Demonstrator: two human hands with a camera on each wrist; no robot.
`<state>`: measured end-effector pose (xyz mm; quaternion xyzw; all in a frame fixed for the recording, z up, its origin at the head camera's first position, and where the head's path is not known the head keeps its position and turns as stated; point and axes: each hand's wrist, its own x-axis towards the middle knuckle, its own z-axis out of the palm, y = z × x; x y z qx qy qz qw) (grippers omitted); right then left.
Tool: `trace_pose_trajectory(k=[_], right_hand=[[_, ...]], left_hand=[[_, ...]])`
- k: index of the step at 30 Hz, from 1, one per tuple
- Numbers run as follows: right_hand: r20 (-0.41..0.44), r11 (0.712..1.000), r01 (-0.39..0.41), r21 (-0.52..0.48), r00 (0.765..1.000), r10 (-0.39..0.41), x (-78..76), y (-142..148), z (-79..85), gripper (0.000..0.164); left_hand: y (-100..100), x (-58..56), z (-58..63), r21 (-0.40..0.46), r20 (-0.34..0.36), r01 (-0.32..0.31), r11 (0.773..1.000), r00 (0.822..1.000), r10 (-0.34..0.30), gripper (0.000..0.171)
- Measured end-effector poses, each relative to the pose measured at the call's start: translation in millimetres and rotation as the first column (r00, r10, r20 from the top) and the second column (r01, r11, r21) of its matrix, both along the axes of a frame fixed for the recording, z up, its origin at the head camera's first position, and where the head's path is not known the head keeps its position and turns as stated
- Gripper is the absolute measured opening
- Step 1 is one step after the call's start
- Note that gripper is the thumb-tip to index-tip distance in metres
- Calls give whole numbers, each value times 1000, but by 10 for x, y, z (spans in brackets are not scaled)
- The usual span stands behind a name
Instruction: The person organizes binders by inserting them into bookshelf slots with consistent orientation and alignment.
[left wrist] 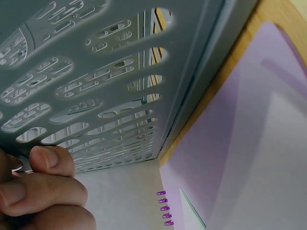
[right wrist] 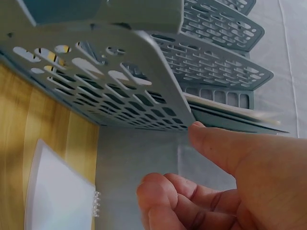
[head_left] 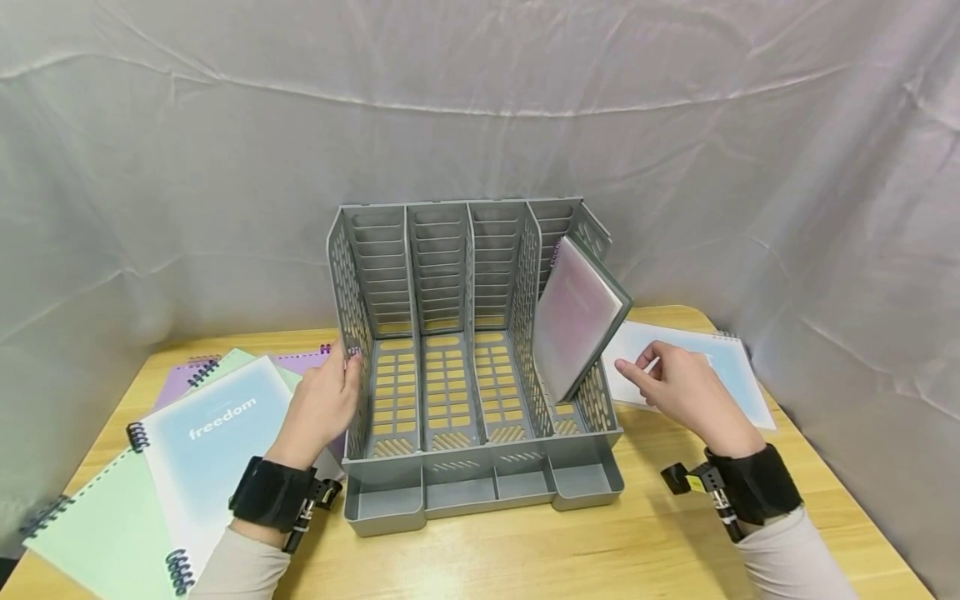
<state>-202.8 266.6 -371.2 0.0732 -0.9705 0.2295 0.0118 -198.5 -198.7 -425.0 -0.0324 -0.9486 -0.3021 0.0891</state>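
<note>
A grey plastic desk file organizer (head_left: 480, 457) stands upright mid-table, with tall perforated dividers and shallow trays along its front. My left hand (head_left: 318, 408) grips the edge of its left side wall; the left wrist view shows curled fingers (left wrist: 55, 187) at the perforated panel (left wrist: 110, 81). In the rightmost slot a pink-covered spiral notebook (head_left: 573, 317) leans, with a dark green cover behind it. Beside the right wall is my right hand (head_left: 682, 387), holding nothing, its fingers loosely bent. In the right wrist view its thumb (right wrist: 216, 143) overlaps the perforated wall's rim (right wrist: 165, 67).
Spiral notebooks overlap at left: a blue "freedom" one (head_left: 217, 450), light green ones (head_left: 105, 521) and purple ones (head_left: 178, 385). Another blue-and-white notebook (head_left: 738, 375) lies right of the organizer. Grey fabric (head_left: 480, 108) hangs behind the wooden table (head_left: 480, 558).
</note>
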Motion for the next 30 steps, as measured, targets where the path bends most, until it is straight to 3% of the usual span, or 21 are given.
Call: trace_pose_trajectory(k=[18,30], right_hand=[[32,1000,17,12,999,-17,17,120,-24,45],[64,999,44,25,997,-46,0,270,-84,46]], left_hand=[[7,5,20,11,24,4,1000,1000,-4,48],[4,5,8,8,3,8,1000,1000,-9,43]])
